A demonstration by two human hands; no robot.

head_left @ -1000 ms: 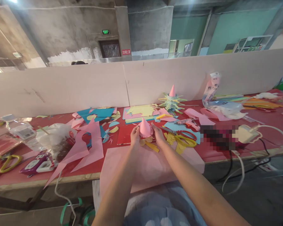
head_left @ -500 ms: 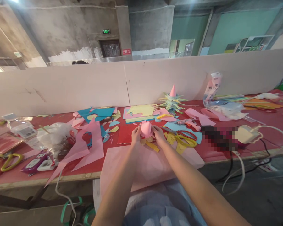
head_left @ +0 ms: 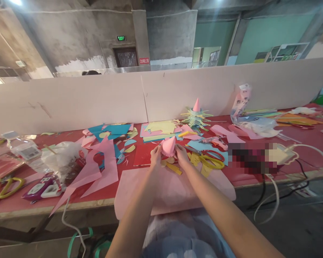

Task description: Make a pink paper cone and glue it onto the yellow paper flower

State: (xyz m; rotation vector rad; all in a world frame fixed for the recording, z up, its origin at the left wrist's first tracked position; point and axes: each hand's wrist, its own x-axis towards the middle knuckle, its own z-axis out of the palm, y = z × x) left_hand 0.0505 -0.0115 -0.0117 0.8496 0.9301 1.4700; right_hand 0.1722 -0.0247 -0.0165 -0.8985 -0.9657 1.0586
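Observation:
Between my two hands is a pink paper cone (head_left: 168,147), its point tilted up and to the right. My left hand (head_left: 155,156) grips its left side and my right hand (head_left: 181,154) its right side; the fingertips are partly hidden by the cone. Just below it lie a yellow paper strip (head_left: 174,168) and small pale paper discs. A red sheet (head_left: 143,154) is on the table behind my left hand. To the right of my right hand are scissors with yellow handles (head_left: 214,163) and scissors with red handles (head_left: 215,154).
A paper tree with a pink cone top (head_left: 196,116) stands near the white partition (head_left: 97,100). Pink paper offcuts (head_left: 109,168), a bagged drink (head_left: 66,161) and a plastic bottle (head_left: 25,148) lie left. A pink glue gun (head_left: 214,142) and white charger (head_left: 281,154) are right.
The pink cone has turned in my hands: its tip, which faced more toward me, now points up and right. Both hands stay in nearly the same place.

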